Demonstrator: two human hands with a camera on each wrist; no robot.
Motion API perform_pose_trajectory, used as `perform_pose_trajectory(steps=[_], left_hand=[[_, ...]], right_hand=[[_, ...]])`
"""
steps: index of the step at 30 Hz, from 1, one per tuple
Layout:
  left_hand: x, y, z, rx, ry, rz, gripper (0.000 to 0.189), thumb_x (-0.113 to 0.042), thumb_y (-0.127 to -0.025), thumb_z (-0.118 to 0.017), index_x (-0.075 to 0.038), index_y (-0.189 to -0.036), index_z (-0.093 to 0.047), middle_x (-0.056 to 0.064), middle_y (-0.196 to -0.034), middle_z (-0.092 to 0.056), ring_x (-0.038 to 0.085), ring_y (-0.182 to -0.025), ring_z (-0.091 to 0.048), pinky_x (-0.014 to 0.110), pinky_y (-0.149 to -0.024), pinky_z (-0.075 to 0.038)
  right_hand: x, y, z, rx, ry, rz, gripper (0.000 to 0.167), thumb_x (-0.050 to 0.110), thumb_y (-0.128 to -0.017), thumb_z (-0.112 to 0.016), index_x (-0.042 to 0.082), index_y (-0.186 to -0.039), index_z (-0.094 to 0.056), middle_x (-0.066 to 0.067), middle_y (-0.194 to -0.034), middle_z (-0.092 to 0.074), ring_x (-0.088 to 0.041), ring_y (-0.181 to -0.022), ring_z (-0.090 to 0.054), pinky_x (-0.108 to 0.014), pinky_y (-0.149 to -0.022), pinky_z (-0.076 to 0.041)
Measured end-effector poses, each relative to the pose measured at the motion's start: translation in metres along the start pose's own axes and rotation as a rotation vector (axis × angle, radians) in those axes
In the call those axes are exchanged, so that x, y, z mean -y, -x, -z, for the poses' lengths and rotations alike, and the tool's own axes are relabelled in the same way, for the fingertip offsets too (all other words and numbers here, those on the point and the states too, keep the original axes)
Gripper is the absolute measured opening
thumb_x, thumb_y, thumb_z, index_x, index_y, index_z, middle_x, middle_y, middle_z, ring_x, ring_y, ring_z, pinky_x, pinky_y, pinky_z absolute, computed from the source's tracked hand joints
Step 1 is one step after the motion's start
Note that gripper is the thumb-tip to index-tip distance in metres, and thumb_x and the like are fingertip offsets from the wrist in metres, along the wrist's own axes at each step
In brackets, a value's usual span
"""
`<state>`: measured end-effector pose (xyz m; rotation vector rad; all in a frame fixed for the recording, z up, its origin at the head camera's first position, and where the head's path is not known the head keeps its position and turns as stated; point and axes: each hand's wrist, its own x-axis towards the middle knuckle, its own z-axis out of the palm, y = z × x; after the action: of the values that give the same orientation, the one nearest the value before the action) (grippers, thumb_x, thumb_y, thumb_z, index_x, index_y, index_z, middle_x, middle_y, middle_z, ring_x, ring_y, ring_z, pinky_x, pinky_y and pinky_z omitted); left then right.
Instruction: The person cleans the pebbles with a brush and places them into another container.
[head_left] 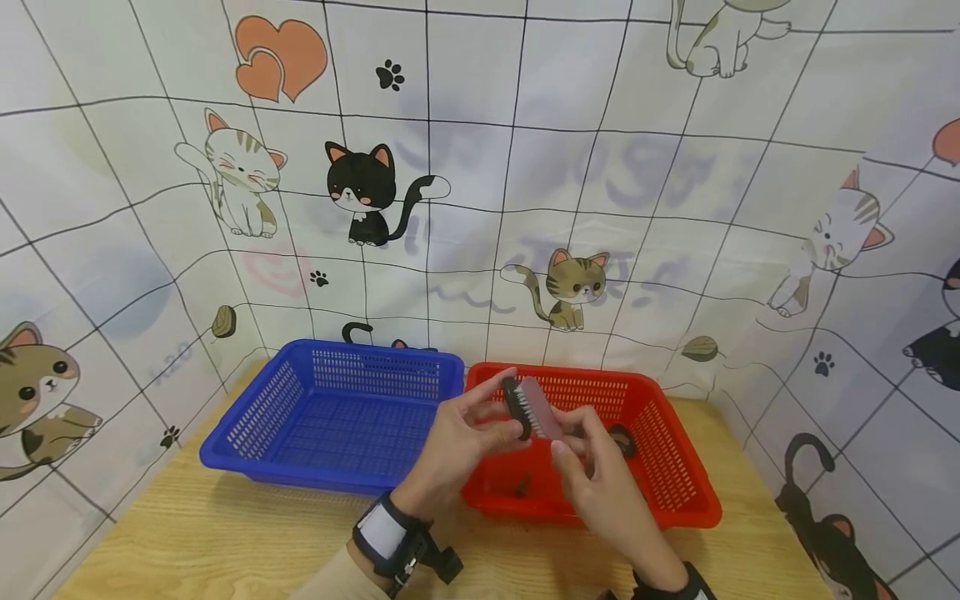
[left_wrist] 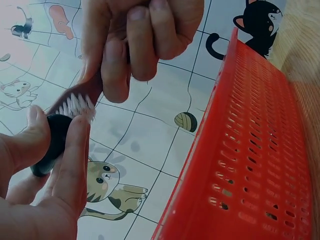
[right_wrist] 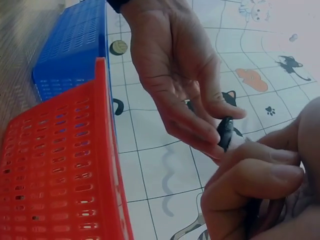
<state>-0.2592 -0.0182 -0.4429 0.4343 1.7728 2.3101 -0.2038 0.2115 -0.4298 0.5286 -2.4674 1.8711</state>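
Gripped a dusky-pink brush (head_left: 543, 408) with white bristles (left_wrist: 76, 106) in the right hand (head_left: 602, 479), above the red basket (head_left: 682, 475); pinched a rounded, glossy black piece (head_left: 515, 407) beside those bristles in the left hand (head_left: 467, 440). Had a blue basket (head_left: 300, 477) alongside.

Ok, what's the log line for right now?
left grip: holds rounded black piece; right grip: holds flat mauve piece; white bristles: between both pieces; red perforated plastic basket: underneath

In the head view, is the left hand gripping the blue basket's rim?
No, the left hand pinches a dark piece beside white bristles, with the red basket behind it.
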Motion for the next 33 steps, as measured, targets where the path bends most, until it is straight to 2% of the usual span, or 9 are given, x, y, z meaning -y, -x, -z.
perform_pose_trajectory(steps=[5,8,11,15,18,21,25,30,33], left_hand=[[0.0,-0.001,0.002,-0.042,-0.004,-0.009,0.076,-0.005,-0.105,-0.086,-0.034,-0.171,-0.061,0.019,-0.142,-0.083,0.031,-0.119,-0.088,0.041,-0.104,-0.072],[0.002,-0.001,0.002,-0.029,-0.031,0.001,0.076,-0.007,-0.105,-0.087,-0.034,-0.171,-0.06,0.018,-0.14,-0.084,0.031,-0.117,-0.088,0.042,-0.107,-0.072],[0.004,-0.001,0.001,0.0,-0.047,0.006,0.078,-0.008,-0.106,-0.086,-0.031,-0.174,-0.057,0.019,-0.142,-0.083,0.032,-0.121,-0.087,0.042,-0.107,-0.072],[0.002,0.001,-0.001,0.012,-0.022,-0.006,0.078,-0.005,-0.105,-0.086,-0.03,-0.174,-0.057,0.022,-0.144,-0.081,0.037,-0.125,-0.086,0.042,-0.101,-0.073],[-0.001,0.003,-0.001,-0.002,-0.007,-0.018,0.076,-0.004,-0.105,-0.085,-0.034,-0.171,-0.06,0.022,-0.146,-0.08,0.039,-0.128,-0.085,0.041,-0.099,-0.073],[-0.002,0.002,0.0,-0.031,-0.016,-0.022,0.075,-0.005,-0.105,-0.086,-0.04,-0.168,-0.063,0.019,-0.144,-0.082,0.036,-0.127,-0.085,0.04,-0.101,-0.073],[-0.003,0.002,0.001,-0.074,-0.035,-0.017,0.074,-0.008,-0.103,-0.089,-0.044,-0.164,-0.066,0.016,-0.136,-0.086,0.031,-0.118,-0.088,0.042,-0.106,-0.072],[-0.003,0.003,0.001,-0.048,-0.054,-0.014,0.076,-0.01,-0.104,-0.089,-0.034,-0.17,-0.061,0.016,-0.138,-0.086,0.032,-0.117,-0.089,0.044,-0.11,-0.071],[-0.003,0.004,0.0,-0.019,-0.041,-0.01,0.078,-0.009,-0.104,-0.088,-0.03,-0.173,-0.058,0.018,-0.141,-0.084,0.035,-0.123,-0.087,0.044,-0.108,-0.071]], right_hand=[[0.006,0.002,-0.002,0.06,0.02,0.028,0.038,0.017,-0.121,-0.063,0.003,-0.153,-0.047,-0.018,-0.113,-0.071,-0.005,-0.059,-0.045,-0.024,-0.049,-0.043],[0.007,-0.001,-0.006,0.051,0.03,0.078,0.04,0.015,-0.122,-0.062,0.0,-0.155,-0.046,-0.016,-0.106,-0.069,-0.004,-0.061,-0.045,-0.025,-0.049,-0.043],[0.005,-0.007,-0.01,-0.008,0.049,0.117,0.04,0.011,-0.122,-0.06,-0.001,-0.157,-0.047,-0.013,-0.097,-0.065,-0.002,-0.06,-0.045,-0.025,-0.049,-0.042],[0.003,-0.012,-0.01,-0.077,0.077,0.118,0.039,0.01,-0.121,-0.06,0.0,-0.158,-0.049,-0.011,-0.094,-0.067,-0.003,-0.061,-0.046,-0.024,-0.05,-0.041],[0.003,-0.008,-0.01,-0.076,0.076,0.101,0.04,0.012,-0.121,-0.062,0.0,-0.158,-0.048,-0.014,-0.101,-0.068,-0.004,-0.063,-0.047,-0.024,-0.051,-0.043],[0.002,0.002,-0.012,-0.037,0.033,0.091,0.041,0.013,-0.122,-0.06,-0.001,-0.157,-0.046,-0.012,-0.096,-0.064,-0.003,-0.061,-0.045,-0.023,-0.05,-0.043],[0.004,0.008,-0.02,-0.006,-0.007,0.102,0.039,0.013,-0.124,-0.057,-0.001,-0.157,-0.045,-0.007,-0.087,-0.056,0.0,-0.056,-0.042,-0.022,-0.047,-0.041],[0.007,-0.006,-0.024,-0.05,0.048,0.178,0.038,0.012,-0.122,-0.059,-0.002,-0.156,-0.047,-0.011,-0.093,-0.064,0.0,-0.058,-0.043,-0.024,-0.046,-0.041],[0.009,-0.013,-0.022,-0.09,0.07,0.17,0.039,0.012,-0.121,-0.061,0.0,-0.156,-0.049,-0.008,-0.086,-0.064,-0.001,-0.057,-0.043,-0.024,-0.047,-0.04]])
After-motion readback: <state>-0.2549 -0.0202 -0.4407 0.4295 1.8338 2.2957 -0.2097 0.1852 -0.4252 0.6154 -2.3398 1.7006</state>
